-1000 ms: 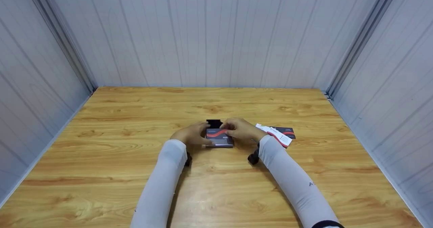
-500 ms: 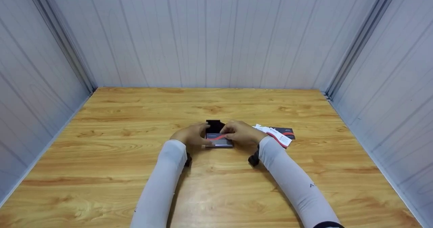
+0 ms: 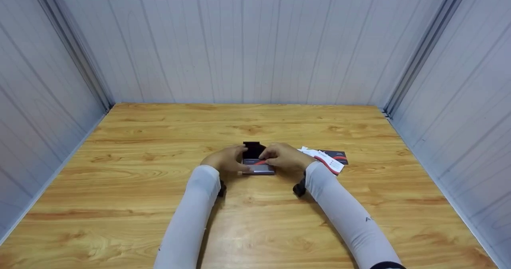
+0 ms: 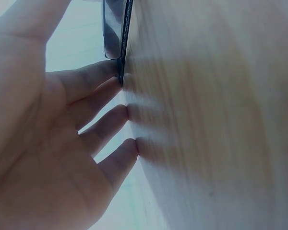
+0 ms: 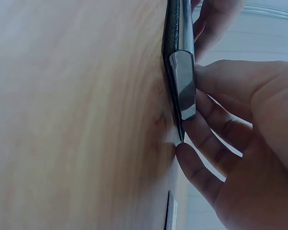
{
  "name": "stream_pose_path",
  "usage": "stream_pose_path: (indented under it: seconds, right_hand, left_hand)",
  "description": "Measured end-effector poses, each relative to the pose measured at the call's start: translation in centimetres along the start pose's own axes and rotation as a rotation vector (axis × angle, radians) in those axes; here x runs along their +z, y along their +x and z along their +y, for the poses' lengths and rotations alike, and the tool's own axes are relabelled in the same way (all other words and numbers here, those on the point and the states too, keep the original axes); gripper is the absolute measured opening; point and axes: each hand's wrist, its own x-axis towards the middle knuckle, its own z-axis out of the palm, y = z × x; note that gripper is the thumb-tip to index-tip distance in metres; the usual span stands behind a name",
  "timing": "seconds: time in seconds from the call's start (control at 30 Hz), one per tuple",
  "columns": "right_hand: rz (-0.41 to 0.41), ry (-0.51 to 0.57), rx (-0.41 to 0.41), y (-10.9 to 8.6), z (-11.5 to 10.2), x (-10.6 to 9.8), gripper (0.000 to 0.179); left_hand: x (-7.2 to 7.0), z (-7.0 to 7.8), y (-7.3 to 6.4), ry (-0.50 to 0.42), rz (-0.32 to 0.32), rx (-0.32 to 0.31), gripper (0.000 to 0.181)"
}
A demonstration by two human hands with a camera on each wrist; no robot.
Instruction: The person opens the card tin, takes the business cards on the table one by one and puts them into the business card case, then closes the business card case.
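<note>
A business card case (image 3: pixel 252 149) lies open on the table, its black flap on the far side and a shiny metal pocket on the near side. My left hand (image 3: pixel 226 158) holds the case at its left end, thumb by the near edge and fingers along the side. A dark grey business card (image 3: pixel 250 161) with a red stripe sits partly inside the pocket. Thumb and forefinger of my right hand (image 3: pixel 288 157) pinch the card at its right part. In the right wrist view, other fingers touch the end of the case (image 5: pixel 182 79).
Right of the case, white cards (image 3: pixel 329 162) with a red stripe lie fanned out, overlapping a dark card (image 3: pixel 339 156). The wooden table (image 3: pixel 159 133) meets a pale panelled wall (image 3: pixel 239 53) at the back, with side walls left and right.
The dark card has slid toward me, down into the pocket, so less of it shows and more of the black flap is visible. Both hands stay in nearly the same place.
</note>
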Motion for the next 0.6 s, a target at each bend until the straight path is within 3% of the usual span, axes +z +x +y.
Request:
stream_pose_path:
  seconds: [0.4,0.6]
  right_hand:
    - [-0.012,0.033,0.026,-0.24,-0.12,-0.06,0.023]
    - [0.004,-0.005,0.008,-0.47,0.12,-0.08,0.023]
  left_hand:
    - [0.14,-0.04,-0.10,-0.012,0.015,-0.001,0.093]
    - [0.17,0.04,-0.25,-0.004,0.018,-0.010,0.094]
